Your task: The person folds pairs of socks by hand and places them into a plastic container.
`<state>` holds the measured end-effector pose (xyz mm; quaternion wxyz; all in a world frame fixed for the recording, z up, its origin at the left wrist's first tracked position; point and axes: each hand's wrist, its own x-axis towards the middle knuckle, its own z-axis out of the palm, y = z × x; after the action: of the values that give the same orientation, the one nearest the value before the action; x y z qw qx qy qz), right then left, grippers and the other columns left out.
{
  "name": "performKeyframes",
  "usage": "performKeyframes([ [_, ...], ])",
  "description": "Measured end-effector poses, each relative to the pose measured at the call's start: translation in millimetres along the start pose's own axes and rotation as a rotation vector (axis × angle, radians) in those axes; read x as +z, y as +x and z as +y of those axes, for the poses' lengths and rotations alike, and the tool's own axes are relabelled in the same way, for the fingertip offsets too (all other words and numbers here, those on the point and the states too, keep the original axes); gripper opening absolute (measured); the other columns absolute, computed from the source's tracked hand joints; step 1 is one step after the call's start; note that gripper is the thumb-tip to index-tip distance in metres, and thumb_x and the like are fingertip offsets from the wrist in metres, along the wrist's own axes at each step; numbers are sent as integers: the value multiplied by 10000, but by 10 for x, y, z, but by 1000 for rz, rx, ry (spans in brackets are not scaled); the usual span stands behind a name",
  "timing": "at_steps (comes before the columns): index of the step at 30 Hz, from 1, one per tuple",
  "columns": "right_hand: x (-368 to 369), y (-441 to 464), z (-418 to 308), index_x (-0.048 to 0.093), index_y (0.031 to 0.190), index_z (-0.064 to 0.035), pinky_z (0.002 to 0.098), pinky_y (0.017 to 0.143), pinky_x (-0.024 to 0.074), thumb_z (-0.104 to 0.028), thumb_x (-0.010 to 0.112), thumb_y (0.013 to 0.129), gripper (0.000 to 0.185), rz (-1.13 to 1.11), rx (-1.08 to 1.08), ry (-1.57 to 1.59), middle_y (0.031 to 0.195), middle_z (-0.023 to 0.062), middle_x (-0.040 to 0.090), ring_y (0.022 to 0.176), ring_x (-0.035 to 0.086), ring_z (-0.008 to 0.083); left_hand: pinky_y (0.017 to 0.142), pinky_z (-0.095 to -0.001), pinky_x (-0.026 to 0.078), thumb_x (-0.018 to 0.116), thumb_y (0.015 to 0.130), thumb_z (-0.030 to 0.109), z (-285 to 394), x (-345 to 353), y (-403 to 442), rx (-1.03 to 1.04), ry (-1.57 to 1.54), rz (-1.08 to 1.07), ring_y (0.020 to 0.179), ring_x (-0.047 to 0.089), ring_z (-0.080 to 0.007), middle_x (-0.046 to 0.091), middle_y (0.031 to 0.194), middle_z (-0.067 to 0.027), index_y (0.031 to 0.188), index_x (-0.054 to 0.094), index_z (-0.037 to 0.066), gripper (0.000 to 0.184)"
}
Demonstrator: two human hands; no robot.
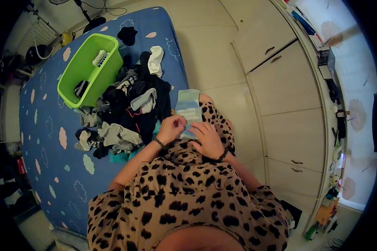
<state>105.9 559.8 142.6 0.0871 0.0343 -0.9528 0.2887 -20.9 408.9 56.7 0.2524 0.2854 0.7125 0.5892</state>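
Note:
Across my lap lies a light blue and pale green cloth [188, 105] with a white striped part in its middle. My left hand [171, 129] is at the cloth's lower left edge, its fingers curled together; what they pinch is too small to make out. On the lower right part of the cloth rests my right hand [208, 139], fingers spread and lying flat. Left of my hands, a pile of dark, grey and white socks and clothes [119, 136] covers part of the bed, with a white sock [156, 61] at its upper end.
A green basket [65, 85] holding a few rolled items stands on the blue patterned bed [50, 167]. Pale cabinets [287, 88] line the right side beyond the tiled floor [213, 54]. A fan base [94, 24] stands behind the bed.

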Motion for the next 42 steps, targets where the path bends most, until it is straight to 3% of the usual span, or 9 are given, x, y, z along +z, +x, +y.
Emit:
performKeyframes([
  [5, 41, 98, 150, 581, 1073, -16, 441, 898, 421, -59, 643, 699, 382, -67, -15, 46, 1107, 146, 565, 1061, 502, 348, 621, -293, 468, 639, 800, 95, -62, -81, 22, -77, -120, -67, 698, 589, -173, 632, 816, -61, 904, 635, 46, 115],
  [10, 47, 181, 342, 555, 1067, -21, 398, 833, 449, -91, 656, 786, 307, -104, 112, 200, 1005, 154, 601, 943, 566, 361, 853, -372, 442, 713, 780, 165, 425, -167, -139, 425, 328, 22, 1038, 515, -321, 553, 1149, -134, 1009, 614, 21, 288],
  [17, 45, 444, 400, 557, 1003, -11, 371, 817, 461, -158, 612, 864, 210, -208, 375, 357, 1001, 179, 616, 936, 598, 329, 788, -393, 437, 671, 796, 113, 318, -150, -48, 1, 232, -49, 910, 523, -345, 584, 1020, -144, 1083, 572, 21, 317],
  [25, -1, 611, 330, 596, 1060, -58, 416, 846, 463, -276, 641, 822, 326, -108, 452, 241, 998, 181, 641, 944, 606, 343, 659, -354, 460, 662, 806, 125, 93, -116, 151, 351, 346, 69, 752, 555, -315, 582, 942, -167, 1081, 571, 18, 309],
  [29, -119, 607, 172, 602, 1086, -64, 441, 852, 448, -281, 677, 773, 388, 64, -184, -335, 1016, 157, 635, 992, 584, 344, 691, -373, 468, 656, 833, 192, 204, -264, 373, 101, 250, -85, 789, 572, -345, 603, 922, -190, 1052, 586, 4, 297],
  [32, -89, 783, 393, 547, 1223, -86, 429, 918, 394, -265, 704, 798, 487, -180, -135, -371, 1129, 121, 568, 1041, 505, 368, 726, -375, 474, 605, 890, 233, 0, -241, 545, 52, 322, -173, 846, 598, -306, 623, 989, -164, 1077, 565, 10, 295],
  [34, -44, 865, 553, 526, 1240, -81, 398, 947, 400, -234, 690, 816, 480, -164, 100, -88, 1178, 122, 559, 1085, 516, 317, 700, -382, 483, 552, 938, 227, -239, -160, 633, 142, -146, 293, 817, 595, -208, 607, 983, -75, 1113, 536, 32, 262],
  [35, -60, 939, 658, 526, 1240, -81, 398, 947, 400, -234, 690, 816, 480, -175, 81, -97, 1178, 122, 559, 1085, 516, 317, 704, -340, 498, 509, 966, 186, -343, -195, 600, -201, -575, 338, 826, 568, -142, 556, 987, -23, 1141, 512, 50, 222],
  [42, -149, 789, 1085, 458, 1292, -17, 309, 912, 450, -169, 580, 916, 424, -84, 550, 920, 1219, 89, 553, 1089, 533, 157, 869, -303, 487, 534, 954, 157, 120, -54, 134, -429, -1014, 103, 964, 583, -173, 561, 1043, -53, 1230, 477, 69, 296],
])
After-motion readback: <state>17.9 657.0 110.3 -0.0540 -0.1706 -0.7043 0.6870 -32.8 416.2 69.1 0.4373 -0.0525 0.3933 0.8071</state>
